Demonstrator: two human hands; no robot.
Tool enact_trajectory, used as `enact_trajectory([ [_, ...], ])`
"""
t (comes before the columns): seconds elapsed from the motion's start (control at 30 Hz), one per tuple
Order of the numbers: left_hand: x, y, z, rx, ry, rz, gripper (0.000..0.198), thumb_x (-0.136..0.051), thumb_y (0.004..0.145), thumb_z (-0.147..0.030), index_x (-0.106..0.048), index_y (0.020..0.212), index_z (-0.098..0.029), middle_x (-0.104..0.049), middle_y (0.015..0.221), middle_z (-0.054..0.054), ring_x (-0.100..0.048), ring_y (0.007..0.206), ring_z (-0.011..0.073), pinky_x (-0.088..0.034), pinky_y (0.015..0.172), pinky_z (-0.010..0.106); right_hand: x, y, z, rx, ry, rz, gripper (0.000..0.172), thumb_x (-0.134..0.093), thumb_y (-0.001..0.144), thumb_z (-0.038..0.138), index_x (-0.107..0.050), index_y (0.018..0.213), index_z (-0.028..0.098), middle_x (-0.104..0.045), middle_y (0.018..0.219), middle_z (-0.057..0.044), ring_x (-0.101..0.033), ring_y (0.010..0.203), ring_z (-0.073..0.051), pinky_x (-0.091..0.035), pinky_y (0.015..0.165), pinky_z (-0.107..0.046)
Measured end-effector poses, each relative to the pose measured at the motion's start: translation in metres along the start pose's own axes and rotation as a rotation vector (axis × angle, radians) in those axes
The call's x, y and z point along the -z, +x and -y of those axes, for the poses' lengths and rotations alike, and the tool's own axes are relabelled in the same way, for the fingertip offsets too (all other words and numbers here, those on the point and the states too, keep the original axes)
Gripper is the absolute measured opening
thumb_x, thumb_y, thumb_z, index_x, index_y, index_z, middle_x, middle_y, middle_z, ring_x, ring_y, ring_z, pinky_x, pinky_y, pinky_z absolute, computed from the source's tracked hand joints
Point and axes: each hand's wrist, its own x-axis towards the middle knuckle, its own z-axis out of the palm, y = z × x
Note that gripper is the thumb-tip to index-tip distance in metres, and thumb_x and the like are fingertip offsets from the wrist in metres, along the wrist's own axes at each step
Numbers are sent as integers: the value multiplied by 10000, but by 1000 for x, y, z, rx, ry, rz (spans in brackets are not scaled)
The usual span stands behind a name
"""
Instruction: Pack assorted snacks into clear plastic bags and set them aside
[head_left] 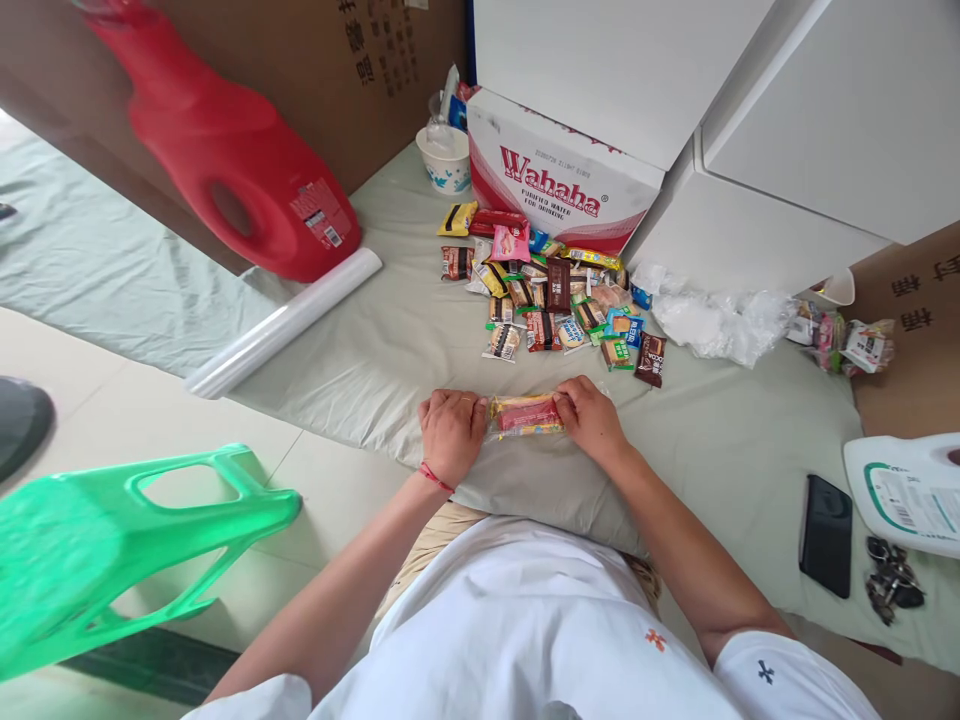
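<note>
By the near edge of the bed [720, 430], the clear packet [526, 414] sat between two nearly closed hands — the left hand [453, 432] curled on one end, the right hand [592, 418] pinching the other. It seemed light, slick and crushable — best held by its film ends.

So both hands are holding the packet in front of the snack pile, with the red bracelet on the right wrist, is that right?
Not quite: the head view shows the red bracelet on the wrist of the left hand, not the right hand. Both do hold the packet.
</note>
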Motion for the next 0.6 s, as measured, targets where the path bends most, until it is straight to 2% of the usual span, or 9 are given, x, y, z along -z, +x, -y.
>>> enact_trajectory([
  [0.1,-6,5,3,-30,44,-63,430,-382,1035,-391,-695,807,-204,-748,870,116,-579,980,314,-387,857,468,13,2,-26,-47,38,-43,177,-487,992,230,-661,971,207,-686,983,-66,-636,894,-208,-463,790,-302],
  [0.17,-8,5,4,-49,66,-98,423,-395,1034,-393,-693,799,-208,-747,846,112,-579,957,309,-383,834,459,23,1,-39,-161,-76,-93,177,-501,957,180,-676,947,202,-685,1007,-90,-628,896,-231,-463,770,-319],
  [0.23,-8,3,3,-57,90,-89,429,-389,1038,-394,-700,813,-203,-743,835,113,-582,949,308,-383,821,453,32,-3,-42,-230,-183,-173,197,-504,939,157,-696,956,197,-677,1051,-121,-621,948,-268,-470,769,-344],
  [0.3,-6,1,1,-47,108,-65,427,-382,1042,-408,-713,877,-195,-740,850,116,-584,955,312,-385,808,446,36,-9,-30,-154,-160,-270,222,-494,965,183,-708,1021,196,-674,1087,-130,-618,1019,-282,-491,823,-364],
  [0.37,-2,-1,-2,-15,112,-68,425,-375,1043,-430,-720,1003,-183,-735,915,123,-582,976,318,-392,801,437,32,-14,-8,35,-35,-301,259,-476,1012,242,-703,1132,206,-673,1140,-115,-631,1060,-248,-507,886,-348],
  [0.47,3,-7,-2,31,118,-102,442,-418,1018,-474,-705,1156,-168,-701,1048,147,-566,1031,335,-413,825,441,15,-16,26,291,79,-141,316,-471,1049,305,-661,1295,251,-643,1306,-82,-656,1086,-183,-523,881,-290],
  [0.53,6,-11,0,43,132,-100,412,-500,974,-486,-721,1119,-170,-673,1106,163,-547,1076,359,-422,857,462,1,-13,39,322,39,-23,328,-472,1056,325,-658,1322,276,-626,1365,-69,-661,1097,-182,-529,845,-289],
  [0.6,9,-14,4,56,120,-81,322,-557,932,-443,-734,983,-178,-661,1144,170,-534,1109,376,-425,877,480,-8,-9,41,280,-4,39,322,-471,1060,353,-678,1299,290,-639,1354,-63,-661,1103,-193,-530,832,-299],
])
